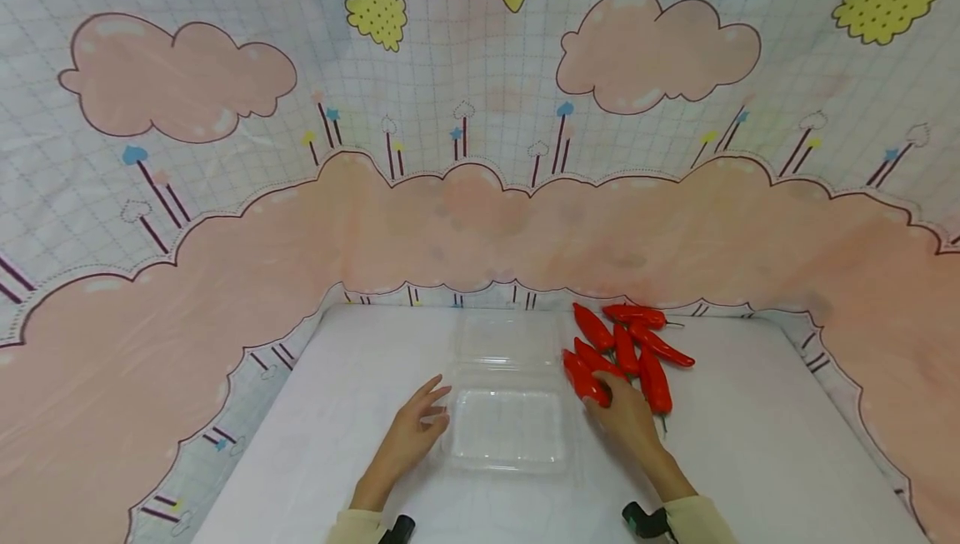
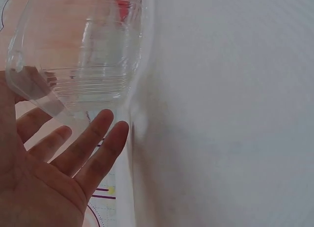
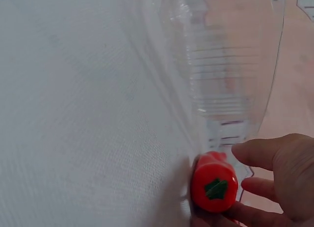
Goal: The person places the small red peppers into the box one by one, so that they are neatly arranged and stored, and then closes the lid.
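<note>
My right hand (image 1: 626, 419) is at the near end of a red chili pepper (image 1: 583, 379), the leftmost of a loose group. In the right wrist view that pepper (image 3: 214, 185) points its green stem end at the camera; the thumb (image 3: 255, 151) stands a little off it and the fingers are spread beside and below. My left hand (image 1: 412, 427), its fingers spread and loosely bent, is at the left side of a clear plastic clamshell box (image 1: 510, 465). In the left wrist view, the box's clear wall (image 2: 93, 89) rises beyond the fingertips and nothing is gripped.
The box lies unfolded, its lid (image 1: 510, 336) on the far side. Several more red peppers (image 1: 656, 381) lie to its right on the white tabletop (image 1: 757, 444). Behind the table hangs a patterned cloth (image 1: 480, 236) with pink clouds.
</note>
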`<move>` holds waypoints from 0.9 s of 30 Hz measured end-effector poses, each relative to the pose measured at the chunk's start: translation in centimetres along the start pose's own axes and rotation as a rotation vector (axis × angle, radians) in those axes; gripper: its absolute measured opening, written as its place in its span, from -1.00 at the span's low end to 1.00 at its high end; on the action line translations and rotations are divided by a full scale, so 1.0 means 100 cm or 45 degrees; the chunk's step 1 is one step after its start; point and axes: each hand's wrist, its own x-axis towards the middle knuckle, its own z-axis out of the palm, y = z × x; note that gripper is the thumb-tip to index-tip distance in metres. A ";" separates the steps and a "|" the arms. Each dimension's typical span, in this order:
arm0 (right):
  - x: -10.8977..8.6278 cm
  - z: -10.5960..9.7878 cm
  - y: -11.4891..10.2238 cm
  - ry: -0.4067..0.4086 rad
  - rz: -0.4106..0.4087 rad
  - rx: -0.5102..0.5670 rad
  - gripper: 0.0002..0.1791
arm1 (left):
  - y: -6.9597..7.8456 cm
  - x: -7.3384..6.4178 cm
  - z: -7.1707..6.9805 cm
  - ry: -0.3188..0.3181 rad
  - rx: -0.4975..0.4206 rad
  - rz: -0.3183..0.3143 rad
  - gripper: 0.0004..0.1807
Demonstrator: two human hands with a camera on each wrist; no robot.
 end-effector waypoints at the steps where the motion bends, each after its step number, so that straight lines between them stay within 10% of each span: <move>1: 0.000 0.001 0.000 0.004 -0.005 0.001 -0.38 | 0.000 0.000 0.000 0.001 0.003 -0.002 -0.51; 27: -0.003 -0.004 0.006 0.052 0.048 0.051 -0.46 | 0.001 -0.002 0.007 0.131 0.079 0.165 -0.52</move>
